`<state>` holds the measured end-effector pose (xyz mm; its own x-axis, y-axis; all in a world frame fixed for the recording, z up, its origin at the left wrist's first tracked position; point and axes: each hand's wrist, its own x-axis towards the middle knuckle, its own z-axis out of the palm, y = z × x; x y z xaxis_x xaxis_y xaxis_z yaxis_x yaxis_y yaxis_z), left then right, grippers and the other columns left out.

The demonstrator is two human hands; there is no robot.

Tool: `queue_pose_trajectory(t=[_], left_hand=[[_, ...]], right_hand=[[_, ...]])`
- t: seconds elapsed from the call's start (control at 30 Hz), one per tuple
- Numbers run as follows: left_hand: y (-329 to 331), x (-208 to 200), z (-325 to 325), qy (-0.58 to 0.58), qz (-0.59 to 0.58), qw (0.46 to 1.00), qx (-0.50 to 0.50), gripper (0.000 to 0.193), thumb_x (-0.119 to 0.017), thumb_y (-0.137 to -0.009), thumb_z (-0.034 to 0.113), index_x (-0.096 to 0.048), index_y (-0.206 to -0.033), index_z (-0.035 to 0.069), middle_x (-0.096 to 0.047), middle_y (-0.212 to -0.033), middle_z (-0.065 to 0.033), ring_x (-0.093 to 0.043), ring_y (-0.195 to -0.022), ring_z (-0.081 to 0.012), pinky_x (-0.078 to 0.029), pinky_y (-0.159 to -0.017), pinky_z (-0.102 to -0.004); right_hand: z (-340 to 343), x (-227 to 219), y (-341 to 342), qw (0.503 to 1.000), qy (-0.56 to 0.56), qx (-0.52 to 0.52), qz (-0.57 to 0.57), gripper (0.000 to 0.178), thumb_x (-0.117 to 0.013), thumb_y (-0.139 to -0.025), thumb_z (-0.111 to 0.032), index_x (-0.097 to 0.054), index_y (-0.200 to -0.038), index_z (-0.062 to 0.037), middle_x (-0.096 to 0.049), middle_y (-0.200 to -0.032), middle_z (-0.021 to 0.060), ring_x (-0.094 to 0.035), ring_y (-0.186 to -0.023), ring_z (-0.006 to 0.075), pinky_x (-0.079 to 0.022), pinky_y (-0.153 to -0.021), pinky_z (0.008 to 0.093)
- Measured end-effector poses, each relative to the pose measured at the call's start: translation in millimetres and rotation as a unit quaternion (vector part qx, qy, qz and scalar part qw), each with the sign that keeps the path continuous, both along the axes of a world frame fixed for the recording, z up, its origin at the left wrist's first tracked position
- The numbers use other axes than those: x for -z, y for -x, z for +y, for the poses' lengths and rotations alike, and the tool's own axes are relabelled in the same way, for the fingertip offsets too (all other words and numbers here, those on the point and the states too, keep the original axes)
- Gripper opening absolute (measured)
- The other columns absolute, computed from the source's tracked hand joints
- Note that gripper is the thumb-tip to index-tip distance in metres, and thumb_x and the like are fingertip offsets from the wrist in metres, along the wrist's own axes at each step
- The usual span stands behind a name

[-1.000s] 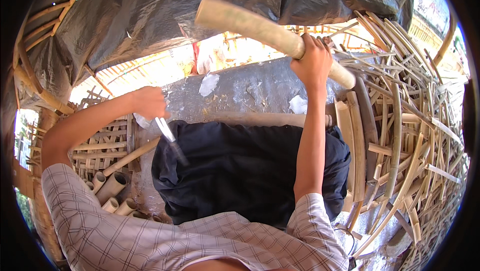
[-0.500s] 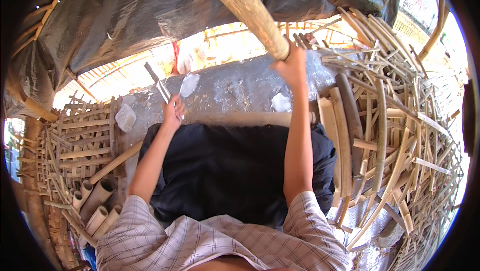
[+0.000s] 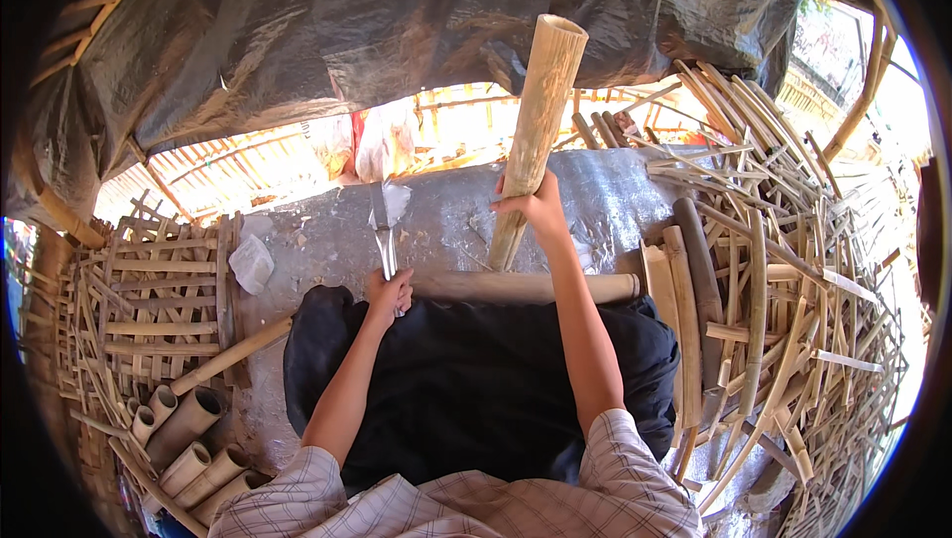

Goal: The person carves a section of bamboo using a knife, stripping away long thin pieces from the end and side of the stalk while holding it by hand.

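Observation:
My right hand (image 3: 540,206) is closed around the lower part of a thick, pale bamboo tube (image 3: 545,92). The tube stands nearly upright, its hollow end up and leaning slightly right. My left hand (image 3: 389,298) grips a shiny metal tool (image 3: 385,240) with a dark, flat, blade-like upper end; its exact kind is unclear. That tool points up and away from me, apart from the tube. Between my arms, black cloth (image 3: 446,369) covers my lap. A bamboo pole (image 3: 526,287) lies crosswise just beyond the cloth, near the tube's lower end.
Split bamboo strips (image 3: 793,340) are heaped at the right. At the left stand a woven bamboo rack (image 3: 164,300) and several cut bamboo tubes (image 3: 188,424). A pale stone-like lump (image 3: 252,263) lies on the grey ground (image 3: 446,211). Dark plastic sheeting (image 3: 327,42) hangs ahead.
The bamboo tube has come down, nearer to me, and swung from leaning left to nearly upright. My left hand and its metal tool have moved right and slightly closer to me.

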<state>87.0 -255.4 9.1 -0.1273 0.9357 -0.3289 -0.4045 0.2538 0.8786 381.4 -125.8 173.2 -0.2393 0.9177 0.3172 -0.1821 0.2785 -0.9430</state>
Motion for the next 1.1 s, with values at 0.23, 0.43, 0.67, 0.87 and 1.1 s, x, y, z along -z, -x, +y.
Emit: queue_pose_trajectory(t=[0.23,0.43,0.67,0.87,1.1], left_hand=[[-11.0,-7.9,0.7,0.003,0.064,0.997,0.036,0.023,-0.07,-0.097,0.011,-0.05,-0.087,0.008,-0.044,-0.054,0.0018,-0.042,-0.039,-0.0089,-0.033,-0.036,-0.0291],[-13.6,-7.6,1.0,-0.009,0.089,0.994,0.063,0.026,-0.071,-0.097,0.013,-0.048,-0.086,0.01,-0.044,-0.054,0.0027,-0.043,-0.04,-0.008,-0.034,-0.037,-0.0281],[-8.6,-3.3,1.1,0.006,0.108,0.992,0.066,0.027,-0.072,-0.096,0.015,-0.048,-0.085,0.01,-0.044,-0.054,0.0027,-0.042,-0.039,-0.0078,-0.034,-0.037,-0.0279],[-15.1,-9.1,2.9,0.017,0.117,0.99,0.08,0.026,-0.072,-0.095,0.013,-0.048,-0.084,0.01,-0.044,-0.053,0.0027,-0.042,-0.039,-0.0079,-0.034,-0.037,-0.028],[-15.2,-12.4,-0.4,0.015,0.124,0.988,0.086,0.029,-0.072,-0.095,0.013,-0.046,-0.082,0.011,-0.043,-0.052,0.0028,-0.041,-0.038,-0.008,-0.033,-0.036,-0.0281]], right_hand=[[-0.5,13.2,10.2,0.999,-0.022,-0.035,0.011,0.054,-0.081,-0.069,0.005,-0.059,-0.118,-0.0037,-0.066,-0.101,0.0053,-0.064,-0.094,0.0178,-0.054,-0.083,0.0357],[-1.4,4.9,9.2,0.999,-0.018,-0.048,0.02,0.068,-0.081,-0.083,-0.002,-0.046,-0.141,-0.0033,-0.064,-0.113,0.0068,-0.062,-0.106,0.0176,-0.051,-0.093,0.0353],[-13.9,-29.8,6.5,0.997,-0.059,-0.023,0.046,0.067,-0.081,-0.09,-0.012,-0.042,-0.143,-0.0016,-0.061,-0.12,0.009,-0.058,-0.107,0.0161,-0.049,-0.093,0.0323],[-20.5,-57.1,-9.1,0.989,-0.137,0.012,0.058,0.06,-0.077,-0.094,-0.015,-0.043,-0.142,-0.0022,-0.061,-0.122,0.0095,-0.057,-0.111,0.0163,-0.048,-0.097,0.0328],[-48.2,-96.5,-19.7,0.977,-0.13,0.002,0.171,0.055,-0.066,-0.104,-0.031,-0.045,-0.145,-0.0015,-0.065,-0.123,0.0108,-0.063,-0.111,0.0204,-0.05,-0.099,0.036]])
